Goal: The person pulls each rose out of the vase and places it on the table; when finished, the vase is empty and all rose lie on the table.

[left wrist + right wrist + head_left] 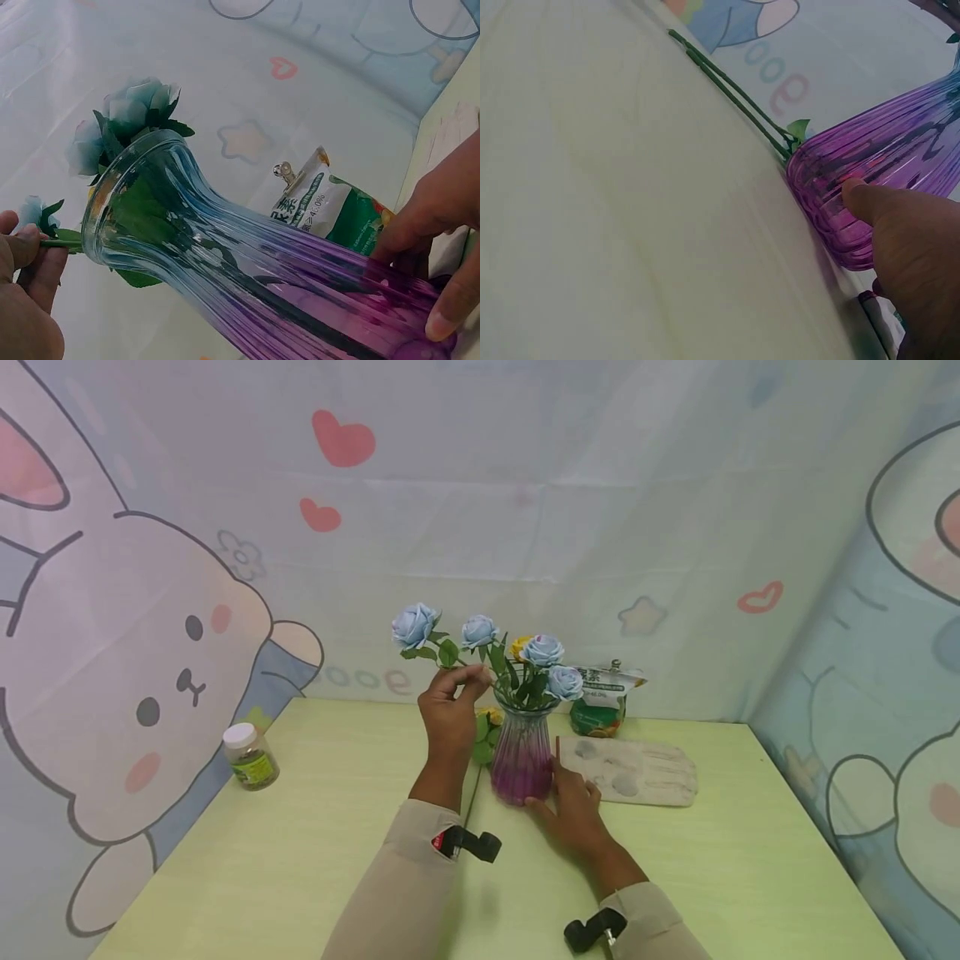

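- In front of the vase (525,752), two beige sleeves (393,893) reach in, each with a black device (480,846) at the wrist.
- At the vase's lower right side, the right hand (574,814) grips the purple base, thumb on one side and fingers on the other.
- The vase itself stands upright on the pale green table (300,868), its ribbed glass fading from purple below to clear bluish at the rim.
- Left of the vase's mouth, the left hand (452,706) pinches a blue rose's green stem (60,243) beside the rim, well apart from the right hand.
- Above the vase's rim, two blue roses (543,650) and a yellow rose (519,647) show among leaves; two more blue blooms (414,627) are to its left.
- Just left of the vase, another yellow flower (492,715) lies on the table.
- Right of the vase is a pale flat item (660,772), perhaps a work glove.
- Well left of the vase stands a white-lidded jar (253,760).
- Behind the vase, to its right, is a green-and-white bag (597,717).
- Farthest behind the vase hangs a cartoon backdrop (480,543).
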Tool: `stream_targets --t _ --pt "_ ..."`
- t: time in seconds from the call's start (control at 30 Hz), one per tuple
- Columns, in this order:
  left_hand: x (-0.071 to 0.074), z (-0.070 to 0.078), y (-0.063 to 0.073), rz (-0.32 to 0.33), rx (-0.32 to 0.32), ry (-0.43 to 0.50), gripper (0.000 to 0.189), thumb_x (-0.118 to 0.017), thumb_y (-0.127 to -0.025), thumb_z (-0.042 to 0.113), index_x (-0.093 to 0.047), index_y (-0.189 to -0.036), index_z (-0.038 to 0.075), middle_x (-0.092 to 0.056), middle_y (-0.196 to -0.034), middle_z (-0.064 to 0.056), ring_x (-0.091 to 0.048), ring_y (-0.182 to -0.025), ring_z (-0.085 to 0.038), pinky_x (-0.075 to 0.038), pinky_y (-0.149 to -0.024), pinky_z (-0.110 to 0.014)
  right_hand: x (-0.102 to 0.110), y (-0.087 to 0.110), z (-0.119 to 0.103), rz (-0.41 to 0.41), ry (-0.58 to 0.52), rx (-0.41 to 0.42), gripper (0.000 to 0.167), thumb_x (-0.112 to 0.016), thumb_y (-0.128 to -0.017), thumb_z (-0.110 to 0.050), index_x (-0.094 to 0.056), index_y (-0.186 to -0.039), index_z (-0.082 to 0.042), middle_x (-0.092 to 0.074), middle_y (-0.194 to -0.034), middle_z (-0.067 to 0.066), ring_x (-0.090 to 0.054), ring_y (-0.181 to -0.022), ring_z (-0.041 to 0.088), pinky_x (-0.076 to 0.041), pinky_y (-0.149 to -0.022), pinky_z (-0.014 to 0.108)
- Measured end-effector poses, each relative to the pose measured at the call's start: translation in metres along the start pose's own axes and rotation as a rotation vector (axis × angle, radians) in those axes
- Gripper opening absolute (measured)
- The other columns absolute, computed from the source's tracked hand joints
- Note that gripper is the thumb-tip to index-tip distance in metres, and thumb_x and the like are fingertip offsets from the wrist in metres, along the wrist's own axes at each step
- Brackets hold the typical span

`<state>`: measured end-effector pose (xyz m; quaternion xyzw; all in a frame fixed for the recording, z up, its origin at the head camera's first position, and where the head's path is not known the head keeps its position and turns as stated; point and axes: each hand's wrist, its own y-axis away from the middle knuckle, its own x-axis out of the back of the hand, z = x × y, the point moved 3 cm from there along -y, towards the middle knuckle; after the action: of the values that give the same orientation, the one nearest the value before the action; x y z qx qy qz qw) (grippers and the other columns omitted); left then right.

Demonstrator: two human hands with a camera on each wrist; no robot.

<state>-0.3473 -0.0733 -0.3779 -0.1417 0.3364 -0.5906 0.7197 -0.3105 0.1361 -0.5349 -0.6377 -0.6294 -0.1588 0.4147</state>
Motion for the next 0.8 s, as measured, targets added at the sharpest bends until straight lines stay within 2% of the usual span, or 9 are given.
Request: stream_targets --t 0.1,0.2,0.33,0.43,0.47,0.57,0.8 --pt "0.000 -0.003 -0.001 0.026 -0.024 0.022 0.021 -0.071 -0.101 -0.008 -0.074 -0.120 -0.017 -0.070 -0.106 -0.023 -0.077 -0.096 -0.006 -0.067 -0.098 -0.033 0.001 0.001 -0.001 0.006 -0.001 0.002 0.085 -0.075 -0.105 -0.033 -0.032 -0.168 0.006 -0.052 -0.162 0.027 -0.047 -0.153 0.048 -0.017 -0.123 0.077" --pt "0.000 -0.005 -0.003 0.050 -0.035 0.061 0.023 -0.070 -0.102 -0.008 -0.073 -0.123 -0.017 -0.070 -0.114 -0.031 -0.080 -0.100 -0.008 -0.066 -0.100 -0.034 0.001 0.001 -0.001 0.007 0.007 0.005 0.085 -0.075 -0.105 -0.033 -0.033 -0.168 0.006 -0.053 -0.162 0.027 -0.047 -0.153 0.047 -0.017 -0.123 0.077" --pt "0.002 -0.006 -0.005 0.083 0.004 0.118 0.025 -0.068 -0.103 -0.008 -0.073 -0.126 -0.015 -0.075 -0.111 -0.016 -0.081 -0.100 -0.007 -0.066 -0.100 -0.034 0.000 0.000 0.000 0.001 0.001 -0.003 0.086 -0.075 -0.105 -0.033 -0.032 -0.168 0.005 -0.053 -0.162 0.026 -0.047 -0.154 0.047 -0.016 -0.124 0.077" --pt "0.005 -0.005 -0.006 0.121 0.043 0.119 0.026 -0.068 -0.104 -0.007 -0.074 -0.128 -0.013 -0.077 -0.109 -0.008 -0.080 -0.099 -0.006 -0.066 -0.099 -0.033 0.000 0.000 0.000 -0.018 -0.004 -0.020 0.087 -0.075 -0.105 -0.033 -0.029 -0.169 0.004 -0.051 -0.164 0.026 -0.045 -0.155 0.046 -0.014 -0.126 0.076" --pt "0.006 -0.004 -0.006 0.135 0.050 0.115 0.026 -0.069 -0.103 -0.007 -0.075 -0.128 -0.012 -0.078 -0.108 -0.007 -0.080 -0.099 -0.007 -0.066 -0.099 -0.033 0.000 0.000 0.000 -0.022 -0.005 -0.023 0.087 -0.075 -0.105 -0.033 -0.029 -0.170 0.004 -0.050 -0.165 0.026 -0.045 -0.156 0.046 -0.014 -0.126 0.076" --pt "0.009 -0.001 -0.009 0.172 0.061 0.116 0.026 -0.070 -0.103 -0.005 -0.075 -0.128 -0.012 -0.080 -0.110 -0.013 -0.080 -0.099 -0.008 -0.066 -0.099 -0.034 0.000 0.000 -0.001 -0.036 -0.002 -0.030 0.087 -0.074 -0.106 -0.034 -0.028 -0.170 0.003 -0.049 -0.166 0.026 -0.043 -0.157 0.045 -0.013 -0.127 0.076" --pt "0.024 0.003 -0.018 0.275 0.119 0.174 0.024 -0.070 -0.104 -0.005 -0.077 -0.126 -0.008 -0.081 -0.096 0.002 -0.082 -0.099 -0.016 -0.066 -0.098 -0.033 -0.001 -0.002 0.003 -0.039 0.020 -0.038 0.088 -0.073 -0.106 -0.038 -0.028 -0.171 0.002 -0.050 -0.166 0.025 -0.043 -0.157 0.044 -0.014 -0.127 0.076"
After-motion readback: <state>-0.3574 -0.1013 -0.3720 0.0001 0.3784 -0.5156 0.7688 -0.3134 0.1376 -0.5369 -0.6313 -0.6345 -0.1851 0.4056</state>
